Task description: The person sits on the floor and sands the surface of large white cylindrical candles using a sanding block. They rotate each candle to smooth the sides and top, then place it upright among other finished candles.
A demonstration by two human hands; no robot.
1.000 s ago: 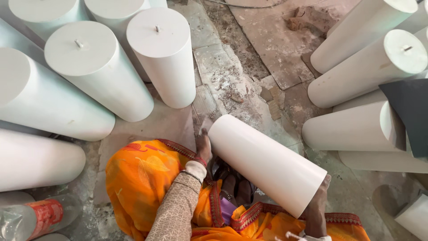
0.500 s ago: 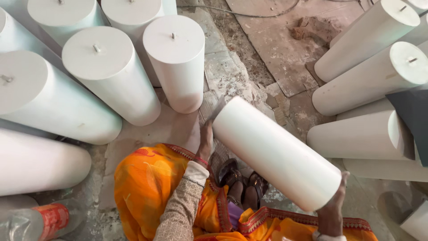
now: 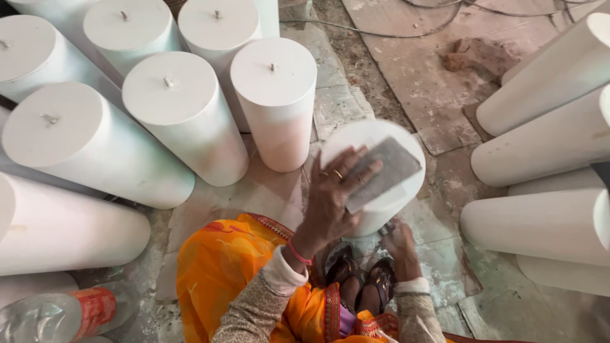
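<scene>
A white cylinder (image 3: pixel 375 178) stands on end on the floor just in front of the person's feet, its round top face turned up toward the camera. A grey sheet of sandpaper (image 3: pixel 383 173) lies flat on that top face. The left hand (image 3: pixel 333 197) presses on the sandpaper, fingers spread fairly wide and laid flat over the sheet's near edge, with rings on two of them. The right hand (image 3: pixel 400 244) sits lower, against the cylinder's side near its base; its fingers curl toward the cylinder, but how tightly they grip cannot be told.

Below the hands are dark sandals (image 3: pixel 362 282) and an orange cloth (image 3: pixel 229 273) over the person's lap. More white cylinders (image 3: pixel 171 108) stand upright in a cluster to the left and behind, each with a small peg in the middle of its top; others (image 3: pixel 546 146) lie tilted at the right. A clear plastic bottle (image 3: pixel 57 314) with an orange label lies on its side at the lower left; what it holds cannot be told. The floor (image 3: pixel 413 76) is rough, dusty stone.
</scene>
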